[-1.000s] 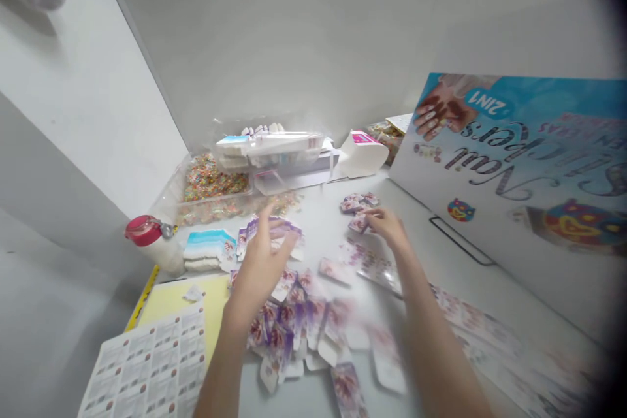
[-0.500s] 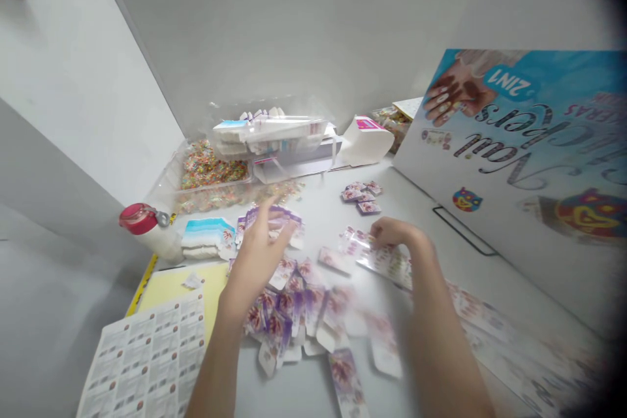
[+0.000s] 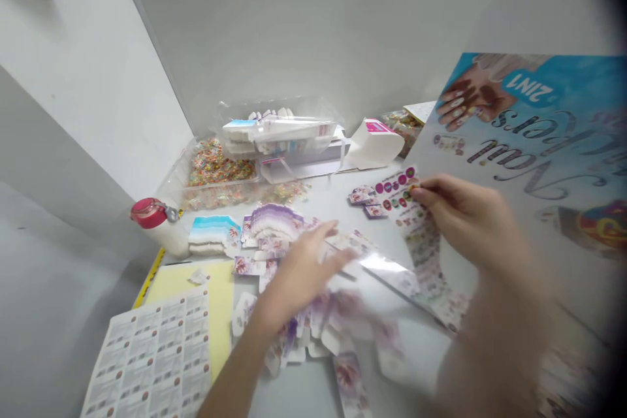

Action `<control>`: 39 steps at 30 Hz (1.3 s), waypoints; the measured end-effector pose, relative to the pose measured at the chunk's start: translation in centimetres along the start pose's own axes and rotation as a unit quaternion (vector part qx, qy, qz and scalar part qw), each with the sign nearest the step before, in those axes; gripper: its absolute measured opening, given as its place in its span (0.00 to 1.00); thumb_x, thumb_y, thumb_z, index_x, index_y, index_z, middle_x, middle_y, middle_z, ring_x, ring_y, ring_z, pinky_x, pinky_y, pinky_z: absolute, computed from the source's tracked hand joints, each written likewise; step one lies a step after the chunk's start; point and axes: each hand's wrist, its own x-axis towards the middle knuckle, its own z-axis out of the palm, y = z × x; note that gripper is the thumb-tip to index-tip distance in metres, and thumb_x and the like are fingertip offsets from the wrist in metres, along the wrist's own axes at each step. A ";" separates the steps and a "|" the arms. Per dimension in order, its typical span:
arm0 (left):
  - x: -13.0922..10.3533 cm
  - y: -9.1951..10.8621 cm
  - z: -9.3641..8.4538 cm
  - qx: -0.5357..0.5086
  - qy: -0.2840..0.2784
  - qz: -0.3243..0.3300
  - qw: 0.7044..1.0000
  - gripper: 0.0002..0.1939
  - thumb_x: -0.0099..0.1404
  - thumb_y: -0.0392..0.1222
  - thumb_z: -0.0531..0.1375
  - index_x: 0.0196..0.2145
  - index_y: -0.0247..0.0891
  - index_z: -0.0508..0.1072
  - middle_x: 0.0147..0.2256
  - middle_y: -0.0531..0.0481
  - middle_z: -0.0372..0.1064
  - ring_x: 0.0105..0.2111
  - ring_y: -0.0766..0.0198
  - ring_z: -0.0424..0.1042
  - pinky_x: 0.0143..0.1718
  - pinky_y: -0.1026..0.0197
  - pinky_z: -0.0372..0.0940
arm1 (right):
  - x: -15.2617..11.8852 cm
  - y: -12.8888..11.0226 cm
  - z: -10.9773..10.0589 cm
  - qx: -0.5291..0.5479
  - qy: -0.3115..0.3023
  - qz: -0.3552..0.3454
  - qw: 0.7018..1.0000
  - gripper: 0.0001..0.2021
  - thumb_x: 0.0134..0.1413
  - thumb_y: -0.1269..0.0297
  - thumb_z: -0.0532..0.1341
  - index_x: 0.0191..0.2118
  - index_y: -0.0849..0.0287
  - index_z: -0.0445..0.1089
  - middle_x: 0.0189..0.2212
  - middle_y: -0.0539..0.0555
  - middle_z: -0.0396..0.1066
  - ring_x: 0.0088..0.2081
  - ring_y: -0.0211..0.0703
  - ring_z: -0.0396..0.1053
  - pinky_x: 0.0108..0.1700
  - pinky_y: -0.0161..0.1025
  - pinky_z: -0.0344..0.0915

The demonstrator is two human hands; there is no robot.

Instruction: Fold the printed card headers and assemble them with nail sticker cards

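My right hand (image 3: 465,222) pinches the upper end of a long strip of nail stickers (image 3: 411,215), raised off the table, its lower part trailing back toward me. Rows of coloured ovals show on it. Over the table's middle, my left hand (image 3: 308,268) is open, fingers apart and somewhat blurred, with nothing in it. Below it lie small purple-and-white cartons (image 3: 313,326), loosely piled. A row of purple cartons (image 3: 274,219) stands beyond that hand. Another sticker strip (image 3: 386,268) lies flat between my hands. Several small folded cartons (image 3: 365,199) sit behind the raised strip.
On the right stands a large printed nail stickers box (image 3: 490,137). Label sheets (image 3: 151,353) lie on yellow paper (image 3: 221,313) at left, near a red-capped bottle (image 3: 157,225). Blue cartons (image 3: 213,232) and a clear tray of colourful bits (image 3: 220,166) are further back.
My right hand has lifted the sticker strip off the table, up and to the right. My left hand has moved right and nearer, away from the row of purple cartons.
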 end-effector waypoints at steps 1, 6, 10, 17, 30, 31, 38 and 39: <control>-0.1 0.3 0.7 -0.014 -0.025 0.002 1.000 0.31 0.60 0.53 0.61 0.59 0.45 0.63 0.57 0.43 0.63 0.56 0.49 0.62 0.57 0.45 0.55 | -0.5 -1.5 -0.1 0.032 0.035 -0.010 0.999 0.09 0.54 0.59 0.57 0.29 0.58 0.69 0.21 0.49 0.68 0.23 0.37 0.61 0.25 0.34 0.55; -0.1 0.9 3.8 -0.122 -0.035 0.072 0.989 0.17 0.63 0.43 0.59 0.50 0.45 0.71 0.48 0.47 0.73 0.49 0.55 0.70 0.52 0.52 0.62 | -2.0 -6.0 1.6 0.161 0.147 -0.048 0.975 0.06 0.53 0.60 0.62 0.30 0.57 0.72 0.23 0.48 0.71 0.24 0.36 0.66 0.26 0.33 0.62; 0.5 0.0 3.8 -0.204 0.051 0.023 0.977 0.10 0.65 0.43 0.56 0.34 0.36 0.75 0.32 0.49 0.75 0.31 0.62 0.73 0.36 0.60 0.68 | -2.0 -6.4 2.1 0.212 0.118 -0.055 0.969 0.13 0.55 0.60 0.62 0.46 0.53 0.68 0.33 0.51 0.71 0.30 0.38 0.69 0.28 0.34 0.66; 0.2 0.6 0.2 -0.316 0.200 0.021 0.927 0.30 0.59 0.42 0.63 0.57 0.43 0.57 0.28 0.55 0.73 0.29 0.68 0.72 0.32 0.67 0.66 | -1.8 -5.6 1.3 0.196 -0.187 -0.148 0.951 0.22 0.51 0.57 0.64 0.53 0.50 0.67 0.43 0.55 0.68 0.33 0.39 0.69 0.33 0.37 0.70; -0.5 1.4 -1.9 -0.308 0.210 0.022 0.928 0.09 0.58 0.45 0.64 0.35 0.39 0.78 0.35 0.51 0.75 0.32 0.68 0.70 0.32 0.69 0.63 | -2.0 -7.4 3.4 0.247 -0.163 -0.197 0.935 0.21 0.54 0.61 0.64 0.54 0.47 0.65 0.37 0.51 0.68 0.32 0.38 0.67 0.36 0.37 0.67; -0.5 1.3 -2.0 -0.296 0.205 0.026 0.933 0.10 0.58 0.46 0.64 0.34 0.38 0.78 0.33 0.51 0.74 0.30 0.68 0.69 0.31 0.69 0.63 | -1.9 -7.5 3.4 0.225 -0.159 -0.209 0.938 0.15 0.55 0.60 0.63 0.49 0.48 0.70 0.35 0.51 0.68 0.32 0.39 0.67 0.36 0.37 0.66; -1.5 1.8 -3.3 -0.028 0.175 0.079 0.981 0.10 0.60 0.46 0.62 0.36 0.39 0.76 0.33 0.51 0.68 0.32 0.66 0.66 0.35 0.65 0.62 | -2.2 -8.5 4.3 0.234 -0.128 -0.144 0.953 0.12 0.61 0.62 0.56 0.28 0.58 0.71 0.27 0.50 0.64 0.30 0.37 0.64 0.33 0.35 0.61; -1.5 1.9 -3.4 -0.020 0.166 0.078 0.983 0.07 0.60 0.44 0.62 0.35 0.39 0.75 0.35 0.51 0.68 0.33 0.65 0.67 0.37 0.65 0.62 | -2.2 -8.6 4.5 0.258 -0.142 -0.121 0.948 0.13 0.61 0.61 0.56 0.27 0.59 0.70 0.25 0.49 0.64 0.28 0.36 0.63 0.31 0.34 0.61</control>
